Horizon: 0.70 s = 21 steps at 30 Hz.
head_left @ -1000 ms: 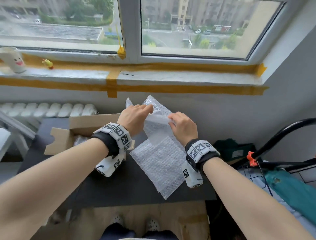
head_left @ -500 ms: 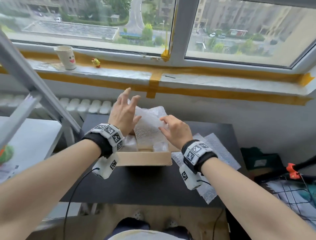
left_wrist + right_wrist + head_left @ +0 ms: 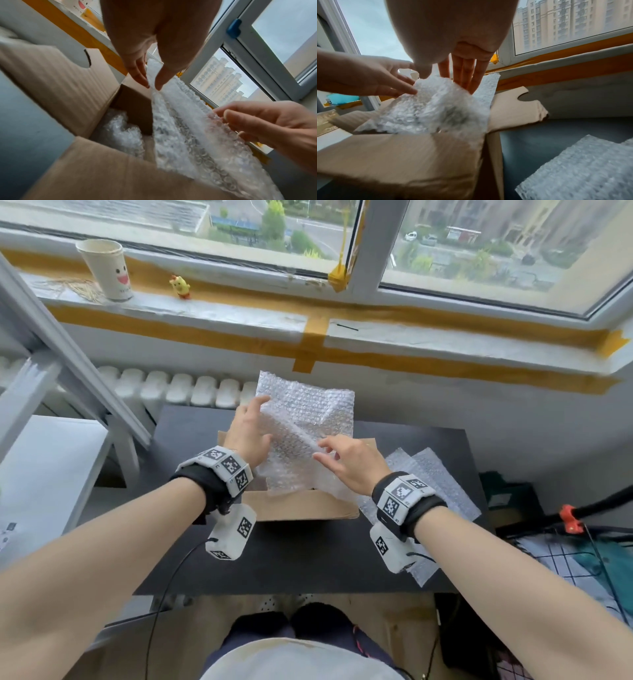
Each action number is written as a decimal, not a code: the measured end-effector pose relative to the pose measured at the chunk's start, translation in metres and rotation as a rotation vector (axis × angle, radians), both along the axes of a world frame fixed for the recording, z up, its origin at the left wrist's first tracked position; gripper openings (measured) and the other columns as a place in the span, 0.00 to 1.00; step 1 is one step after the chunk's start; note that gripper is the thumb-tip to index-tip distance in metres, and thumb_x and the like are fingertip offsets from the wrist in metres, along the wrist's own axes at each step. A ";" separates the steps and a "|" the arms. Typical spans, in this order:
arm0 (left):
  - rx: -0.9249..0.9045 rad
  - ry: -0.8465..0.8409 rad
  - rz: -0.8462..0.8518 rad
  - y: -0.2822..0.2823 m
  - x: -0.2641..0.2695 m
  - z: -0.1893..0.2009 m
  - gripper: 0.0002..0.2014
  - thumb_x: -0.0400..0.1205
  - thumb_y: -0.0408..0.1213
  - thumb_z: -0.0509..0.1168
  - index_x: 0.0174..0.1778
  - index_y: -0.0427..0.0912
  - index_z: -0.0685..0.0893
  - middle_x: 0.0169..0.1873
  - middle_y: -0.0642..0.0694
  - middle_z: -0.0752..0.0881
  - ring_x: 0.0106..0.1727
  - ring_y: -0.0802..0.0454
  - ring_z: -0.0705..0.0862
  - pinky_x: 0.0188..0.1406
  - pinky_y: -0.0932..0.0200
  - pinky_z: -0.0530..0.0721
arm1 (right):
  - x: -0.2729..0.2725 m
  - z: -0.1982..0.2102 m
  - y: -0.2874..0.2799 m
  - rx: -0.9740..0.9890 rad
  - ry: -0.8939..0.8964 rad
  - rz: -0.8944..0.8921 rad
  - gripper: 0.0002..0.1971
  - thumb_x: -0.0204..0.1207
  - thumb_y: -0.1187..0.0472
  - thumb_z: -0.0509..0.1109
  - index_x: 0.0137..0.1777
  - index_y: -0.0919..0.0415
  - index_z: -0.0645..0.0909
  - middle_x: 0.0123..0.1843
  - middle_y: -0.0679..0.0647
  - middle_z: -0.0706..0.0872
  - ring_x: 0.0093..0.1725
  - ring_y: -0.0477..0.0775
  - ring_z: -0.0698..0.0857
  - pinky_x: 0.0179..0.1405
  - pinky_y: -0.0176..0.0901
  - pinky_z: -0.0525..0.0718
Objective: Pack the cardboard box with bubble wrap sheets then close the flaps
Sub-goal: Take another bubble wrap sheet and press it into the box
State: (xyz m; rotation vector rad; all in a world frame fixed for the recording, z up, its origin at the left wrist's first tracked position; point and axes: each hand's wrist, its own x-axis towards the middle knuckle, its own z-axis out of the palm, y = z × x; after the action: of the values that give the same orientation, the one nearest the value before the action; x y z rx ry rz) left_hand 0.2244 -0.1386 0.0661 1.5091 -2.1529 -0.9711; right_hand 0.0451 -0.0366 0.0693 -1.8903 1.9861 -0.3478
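Note:
An open cardboard box (image 3: pixel 301 506) sits on the black table (image 3: pixel 308 563), its flaps standing out. A bubble wrap sheet (image 3: pixel 308 412) stands upright in the box opening. My left hand (image 3: pixel 263 417) pinches the sheet's left edge between thumb and fingers, plain in the left wrist view (image 3: pixel 151 87). My right hand (image 3: pixel 320 449) pinches the lower right part of the sheet (image 3: pixel 436 105). Crumpled bubble wrap (image 3: pixel 120 129) lies inside the box. More loose sheets (image 3: pixel 431 474) lie flat on the table right of the box.
The windowsill behind holds a paper cup (image 3: pixel 106 268) and a small yellow toy (image 3: pixel 180 287). A white radiator (image 3: pixel 171 388) runs below it. A white shelf frame (image 3: pixel 68 354) stands at the left, a black rack with an orange clip (image 3: pixel 567 518) at the right.
Both hands lifted a sheet from the pile on the right and carried it left over the box. It now stands spread upright in the box opening.

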 end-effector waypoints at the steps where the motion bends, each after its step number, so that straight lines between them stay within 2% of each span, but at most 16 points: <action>1: 0.010 -0.002 0.020 -0.002 0.001 -0.001 0.34 0.77 0.23 0.66 0.76 0.47 0.62 0.70 0.36 0.72 0.57 0.42 0.81 0.56 0.56 0.76 | -0.005 0.002 -0.003 -0.006 -0.002 -0.012 0.17 0.81 0.46 0.60 0.61 0.55 0.79 0.55 0.51 0.86 0.50 0.52 0.84 0.48 0.48 0.82; 3: 0.078 0.033 0.100 -0.006 0.001 -0.001 0.36 0.77 0.26 0.67 0.78 0.48 0.57 0.65 0.35 0.78 0.57 0.39 0.82 0.61 0.46 0.80 | -0.018 0.005 -0.010 -0.032 -0.001 -0.062 0.15 0.81 0.48 0.61 0.60 0.55 0.79 0.55 0.50 0.86 0.50 0.52 0.84 0.48 0.49 0.83; 5: 0.143 0.089 0.195 -0.009 0.002 0.000 0.37 0.78 0.32 0.68 0.78 0.45 0.53 0.60 0.37 0.81 0.59 0.39 0.81 0.63 0.43 0.79 | -0.033 0.005 -0.018 -0.005 0.011 -0.095 0.16 0.80 0.50 0.64 0.64 0.56 0.77 0.59 0.51 0.84 0.55 0.53 0.83 0.52 0.50 0.83; 8: 0.188 0.130 0.233 -0.013 0.003 -0.002 0.33 0.80 0.35 0.67 0.77 0.39 0.56 0.47 0.43 0.81 0.57 0.43 0.81 0.57 0.51 0.77 | -0.045 -0.002 -0.027 0.102 0.087 -0.080 0.32 0.75 0.48 0.70 0.75 0.60 0.65 0.71 0.56 0.74 0.68 0.56 0.76 0.65 0.53 0.78; 10: 0.194 0.131 0.236 -0.015 0.003 -0.004 0.30 0.80 0.34 0.67 0.75 0.39 0.60 0.44 0.44 0.82 0.54 0.44 0.82 0.51 0.55 0.76 | -0.049 -0.007 -0.031 0.105 0.092 -0.104 0.41 0.72 0.47 0.73 0.78 0.62 0.58 0.76 0.59 0.67 0.74 0.58 0.70 0.72 0.54 0.72; 12: 0.208 0.126 0.246 -0.019 0.004 -0.006 0.27 0.80 0.35 0.68 0.72 0.39 0.65 0.44 0.44 0.83 0.52 0.44 0.84 0.49 0.56 0.77 | -0.052 -0.010 -0.037 0.123 0.052 -0.165 0.45 0.71 0.47 0.74 0.80 0.62 0.54 0.79 0.60 0.66 0.76 0.60 0.68 0.75 0.55 0.68; 15: 0.205 0.121 0.275 -0.023 0.004 -0.004 0.24 0.80 0.38 0.68 0.69 0.38 0.71 0.45 0.44 0.83 0.51 0.47 0.82 0.52 0.57 0.77 | -0.053 -0.011 -0.047 0.121 -0.108 -0.260 0.40 0.72 0.50 0.74 0.79 0.59 0.58 0.75 0.58 0.73 0.73 0.61 0.73 0.73 0.56 0.71; 18: 0.145 0.108 0.315 -0.027 0.004 -0.003 0.21 0.78 0.37 0.71 0.64 0.35 0.77 0.45 0.43 0.83 0.50 0.47 0.82 0.53 0.55 0.78 | -0.054 -0.012 -0.052 0.008 -0.215 -0.312 0.33 0.71 0.57 0.76 0.74 0.57 0.65 0.66 0.57 0.82 0.65 0.59 0.80 0.66 0.53 0.78; 21: 0.098 0.076 0.295 -0.030 0.004 -0.006 0.10 0.75 0.34 0.73 0.49 0.36 0.83 0.42 0.42 0.85 0.45 0.48 0.83 0.52 0.52 0.82 | -0.055 -0.011 -0.054 -0.095 -0.271 -0.341 0.32 0.69 0.61 0.78 0.72 0.59 0.69 0.60 0.56 0.85 0.59 0.55 0.84 0.64 0.51 0.81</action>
State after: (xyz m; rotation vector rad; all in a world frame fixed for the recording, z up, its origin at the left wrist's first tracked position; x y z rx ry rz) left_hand 0.2284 -0.1687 0.0600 1.7437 -1.7886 -1.0224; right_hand -0.0100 -0.0911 0.0582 -1.4563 2.1254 -0.7605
